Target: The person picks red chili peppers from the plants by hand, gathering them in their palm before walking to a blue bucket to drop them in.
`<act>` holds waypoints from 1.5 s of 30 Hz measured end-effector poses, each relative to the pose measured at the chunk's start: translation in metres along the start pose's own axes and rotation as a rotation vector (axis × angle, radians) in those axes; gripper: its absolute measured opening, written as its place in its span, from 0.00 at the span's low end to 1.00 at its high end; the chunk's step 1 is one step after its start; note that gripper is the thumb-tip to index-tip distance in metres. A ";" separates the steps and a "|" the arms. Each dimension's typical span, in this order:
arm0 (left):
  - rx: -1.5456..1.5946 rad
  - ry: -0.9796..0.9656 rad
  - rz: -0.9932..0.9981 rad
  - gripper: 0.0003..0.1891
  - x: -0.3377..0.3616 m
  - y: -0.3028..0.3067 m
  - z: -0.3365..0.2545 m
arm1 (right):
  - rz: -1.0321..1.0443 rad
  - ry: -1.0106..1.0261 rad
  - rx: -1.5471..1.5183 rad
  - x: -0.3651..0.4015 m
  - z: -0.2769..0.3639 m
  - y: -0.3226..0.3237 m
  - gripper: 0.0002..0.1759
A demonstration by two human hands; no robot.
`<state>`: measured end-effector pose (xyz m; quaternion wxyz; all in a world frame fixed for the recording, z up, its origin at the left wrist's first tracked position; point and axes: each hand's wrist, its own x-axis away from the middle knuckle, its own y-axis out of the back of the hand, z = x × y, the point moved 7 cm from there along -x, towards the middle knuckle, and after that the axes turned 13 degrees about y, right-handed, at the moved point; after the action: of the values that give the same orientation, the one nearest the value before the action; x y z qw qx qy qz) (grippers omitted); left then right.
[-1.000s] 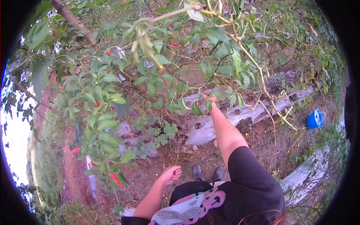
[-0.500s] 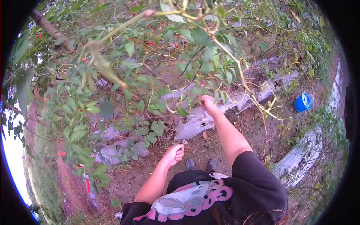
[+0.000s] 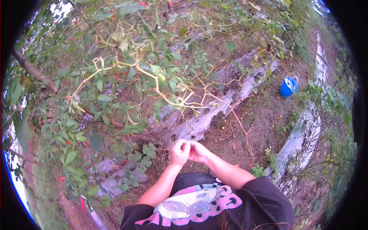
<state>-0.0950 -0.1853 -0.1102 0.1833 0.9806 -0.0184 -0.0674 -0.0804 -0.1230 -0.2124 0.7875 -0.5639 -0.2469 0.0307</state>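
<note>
My left hand (image 3: pixel 179 152) and my right hand (image 3: pixel 200 152) meet in front of my body, fingertips touching. A bit of red chili pepper (image 3: pixel 191 153) shows between them, at the fingers of my right hand. The fingers of my left hand are curled closed, and what lies inside them is hidden. Just beyond the hands are a pale plastic-covered bed (image 3: pixel 188 128) and the bare, yellowish branches of a chili plant (image 3: pixel 157 86).
A blue bucket (image 3: pixel 287 87) stands on the soil at the right. Leafy chili plants with red fruit (image 3: pixel 82 203) fill the left and far side. A brown pole (image 3: pixel 36 73) slants at upper left. Another plastic-covered row (image 3: pixel 295 134) runs along the right.
My right hand has come back from the plant to my left hand, and a red chili pepper now shows between them. The view has shifted; the near branch sits lower.
</note>
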 end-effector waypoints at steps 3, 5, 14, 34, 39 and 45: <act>-0.320 -0.432 0.079 0.02 0.006 -0.026 -0.062 | 0.138 0.156 -0.229 -0.001 0.003 0.008 0.09; -0.265 -0.504 0.045 0.02 0.009 -0.034 -0.086 | 0.282 0.247 -0.285 0.003 0.014 0.009 0.08; -0.305 -0.588 0.048 0.04 0.005 -0.049 -0.101 | 0.139 0.181 -0.336 0.027 0.060 -0.027 0.09; -0.068 0.300 -0.018 0.03 0.062 0.039 0.038 | -0.758 1.037 1.218 -0.246 0.192 0.145 0.21; 0.012 0.455 -0.039 0.03 0.088 0.055 0.062 | -0.662 0.766 1.191 -0.213 0.192 0.111 0.13; 0.073 0.543 -0.007 0.04 0.083 0.051 0.068 | -0.377 0.514 0.795 -0.202 0.178 0.113 0.12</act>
<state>-0.0227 -0.2622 -0.1645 0.1457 0.9687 0.0324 0.1983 -0.3068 0.0076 -0.3432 0.9683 -0.1557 -0.1118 -0.1602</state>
